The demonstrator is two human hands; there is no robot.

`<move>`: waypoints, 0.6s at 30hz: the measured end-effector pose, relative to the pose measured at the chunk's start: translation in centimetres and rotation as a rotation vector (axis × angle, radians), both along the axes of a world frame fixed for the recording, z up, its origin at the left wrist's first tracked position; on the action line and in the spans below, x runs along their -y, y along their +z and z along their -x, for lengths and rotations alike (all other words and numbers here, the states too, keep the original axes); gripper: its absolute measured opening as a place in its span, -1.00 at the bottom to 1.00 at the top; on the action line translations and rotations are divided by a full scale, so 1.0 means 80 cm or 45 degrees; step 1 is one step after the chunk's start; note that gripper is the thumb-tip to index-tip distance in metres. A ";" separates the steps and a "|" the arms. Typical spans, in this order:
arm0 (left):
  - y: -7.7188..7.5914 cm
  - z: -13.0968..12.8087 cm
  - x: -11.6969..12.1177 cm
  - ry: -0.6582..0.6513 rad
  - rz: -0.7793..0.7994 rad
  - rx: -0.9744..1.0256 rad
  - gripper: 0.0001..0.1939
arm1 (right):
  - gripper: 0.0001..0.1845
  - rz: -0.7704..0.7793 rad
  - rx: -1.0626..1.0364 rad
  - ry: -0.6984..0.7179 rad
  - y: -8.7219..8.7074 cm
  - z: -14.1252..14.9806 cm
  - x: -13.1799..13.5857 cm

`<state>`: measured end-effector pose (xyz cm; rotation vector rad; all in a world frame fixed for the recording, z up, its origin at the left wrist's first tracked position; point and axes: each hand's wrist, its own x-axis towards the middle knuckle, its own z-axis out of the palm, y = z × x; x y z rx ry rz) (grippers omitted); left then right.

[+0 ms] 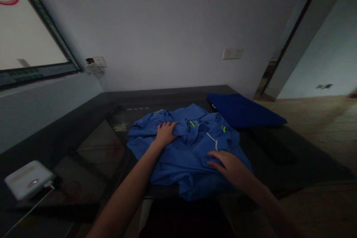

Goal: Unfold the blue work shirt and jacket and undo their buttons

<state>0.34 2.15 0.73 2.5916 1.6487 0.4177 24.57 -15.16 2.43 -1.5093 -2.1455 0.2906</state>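
A crumpled blue work shirt (178, 160) with white piping, yellow-green marks and light lettering lies spread in loose folds on the dark table. On its upper left part rests my left hand (166, 133), palm down with the fingers lying over the cloth near the collar. My right hand (229, 164) is over the shirt's lower right side, thumb and fingers apart, with nothing visible between them. Whether its fingertips touch the cloth, I cannot tell. One lower edge of the shirt hangs over the table's near edge.
A darker blue folded garment (245, 111) lies at the back right of the dark table (304, 160). A white box with a cable (29, 179) sits at the left. Wall sockets (232, 53) are on the wall behind, and a window (33, 26) is at upper left.
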 end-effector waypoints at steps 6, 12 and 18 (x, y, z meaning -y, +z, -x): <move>0.001 0.010 -0.016 0.006 0.196 0.332 -0.63 | -0.40 -0.259 0.354 -0.416 -0.044 -0.033 0.018; 0.013 0.025 -0.034 -0.123 0.370 1.306 -0.73 | -0.58 -0.247 0.334 -0.452 -0.052 -0.035 0.008; 0.033 0.060 -0.044 0.364 0.425 2.014 -0.61 | -0.55 -0.167 0.172 -0.360 -0.056 -0.060 -0.008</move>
